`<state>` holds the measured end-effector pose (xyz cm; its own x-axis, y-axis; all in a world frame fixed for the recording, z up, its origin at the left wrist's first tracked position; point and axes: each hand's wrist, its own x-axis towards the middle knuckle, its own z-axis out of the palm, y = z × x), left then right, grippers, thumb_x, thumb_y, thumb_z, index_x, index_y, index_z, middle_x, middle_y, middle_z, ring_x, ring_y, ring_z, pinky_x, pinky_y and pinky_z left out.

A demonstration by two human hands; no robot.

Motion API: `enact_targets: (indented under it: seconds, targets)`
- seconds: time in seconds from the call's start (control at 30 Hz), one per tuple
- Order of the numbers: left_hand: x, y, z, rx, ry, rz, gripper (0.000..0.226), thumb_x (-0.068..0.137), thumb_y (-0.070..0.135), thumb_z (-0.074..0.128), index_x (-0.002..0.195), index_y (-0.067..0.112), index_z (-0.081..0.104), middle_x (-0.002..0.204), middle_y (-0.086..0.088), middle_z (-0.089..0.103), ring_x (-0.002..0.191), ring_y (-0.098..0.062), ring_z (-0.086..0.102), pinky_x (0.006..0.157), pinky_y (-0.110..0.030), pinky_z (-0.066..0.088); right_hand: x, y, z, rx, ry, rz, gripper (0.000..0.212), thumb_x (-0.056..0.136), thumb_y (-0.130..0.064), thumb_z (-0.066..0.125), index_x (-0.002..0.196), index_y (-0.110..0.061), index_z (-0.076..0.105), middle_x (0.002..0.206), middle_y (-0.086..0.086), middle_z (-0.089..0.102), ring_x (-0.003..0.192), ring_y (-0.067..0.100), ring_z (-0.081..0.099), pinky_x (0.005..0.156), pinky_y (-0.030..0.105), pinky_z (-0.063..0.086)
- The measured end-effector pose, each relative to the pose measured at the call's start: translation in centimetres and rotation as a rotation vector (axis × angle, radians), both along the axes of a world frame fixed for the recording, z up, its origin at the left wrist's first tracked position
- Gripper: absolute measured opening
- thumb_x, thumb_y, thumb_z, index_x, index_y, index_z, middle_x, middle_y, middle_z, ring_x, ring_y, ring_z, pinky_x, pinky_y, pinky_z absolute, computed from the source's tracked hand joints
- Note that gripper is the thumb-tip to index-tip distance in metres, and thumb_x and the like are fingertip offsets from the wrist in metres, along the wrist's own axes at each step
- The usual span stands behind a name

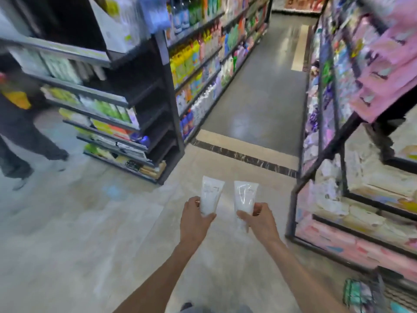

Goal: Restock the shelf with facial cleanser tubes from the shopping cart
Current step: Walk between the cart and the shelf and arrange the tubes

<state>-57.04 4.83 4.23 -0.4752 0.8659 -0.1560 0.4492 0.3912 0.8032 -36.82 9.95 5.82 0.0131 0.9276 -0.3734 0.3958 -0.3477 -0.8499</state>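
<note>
Left hand (195,219) and right hand (259,219) each grip a white tube (211,195) — aisle floor (255,105) open ahead.

Two white tubes (211,195) — two hands (195,219).

Head-worn wide view looks forward and down the aisle floor (259,105).

The left hand (195,219) and right hand (259,219) are held out side by side over the floor (90,233), each gripping one tube upright: left tube (211,194), right tube (244,195), near but apart. An aisle (259,98) runs ahead between a left shelf (158,109) and a right shelf (327,143). Another person (20,123) stands far left. A basket (365,292) sits at lower right.
</note>
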Motion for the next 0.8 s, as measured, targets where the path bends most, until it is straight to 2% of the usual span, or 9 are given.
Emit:
enact_targets:
  seconds: [0.17,0.33,0.4,0.5,0.67,0.8]
  targets:
    - [-12.5,-2.0,0.8,0.025,0.034,0.164,0.067,0.072,0.03,0.089,0.127,0.022,0.052,0.117,0.003,0.056,0.106,-0.017,0.059,0.088,-0.034,0.053,-13.3,0.9,0.5,0.021,0.052,0.152,0.041,0.079,-0.026,0.087,0.105,-0.015,0.058,0.096,-0.002,0.068,0.087,0.015,0.068,0.066,0.026,0.048]
    - [-22.5,-3.9,1.7,0.03,0.04,0.347,0.07,0.072,0.035,0.089,0.129,0.025,0.051,0.121,0.005,0.055,0.108,-0.017,0.06,0.091,-0.039,0.055,-25.1,3.0,0.4,0.008,0.057,0.331,0.05,0.07,-0.039,0.091,0.105,-0.016,0.064,0.096,-0.001,0.073,0.087,0.018,0.073,0.069,0.033,0.058]
    - [-25.9,-4.1,1.8,0.029,0.052,0.396,0.07,0.073,0.036,0.088,0.131,0.024,0.05,0.123,0.004,0.056,0.109,-0.018,0.06,0.091,-0.039,0.055,-29.3,3.9,0.4,0.01,0.079,0.381,0.057,0.065,-0.046,0.091,0.106,-0.017,0.065,0.097,-0.002,0.074,0.088,0.018,0.074,0.073,0.04,0.063]
    - [-30.6,-3.7,2.0,0.045,0.047,0.454,0.069,0.075,0.034,0.087,0.132,0.02,0.051,0.124,0.0,0.055,0.108,-0.021,0.061,0.092,-0.041,0.054,-35.1,5.5,0.7,0.038,0.093,0.434,0.063,0.062,-0.053,0.087,0.108,-0.017,0.064,0.099,-0.002,0.073,0.087,0.015,0.072,0.074,0.042,0.063]
    - [-38.6,-0.6,1.8,0.059,0.052,0.525,0.067,0.076,0.031,0.087,0.132,0.018,0.052,0.124,-0.003,0.057,0.109,-0.023,0.06,0.093,-0.044,0.053,-44.6,8.8,1.3,0.071,0.109,0.47,0.048,0.078,-0.032,0.087,0.111,-0.016,0.057,0.103,-0.008,0.068,0.092,0.009,0.068,0.076,0.035,0.06]
    - [-44.3,2.6,1.8,0.062,0.047,0.543,0.069,0.075,0.031,0.087,0.133,0.018,0.052,0.123,-0.002,0.056,0.109,-0.022,0.06,0.093,-0.043,0.053,-50.7,12.1,1.3,0.071,0.111,0.476,0.047,0.079,-0.034,0.087,0.109,-0.016,0.056,0.103,-0.006,0.07,0.091,0.009,0.069,0.076,0.04,0.062]
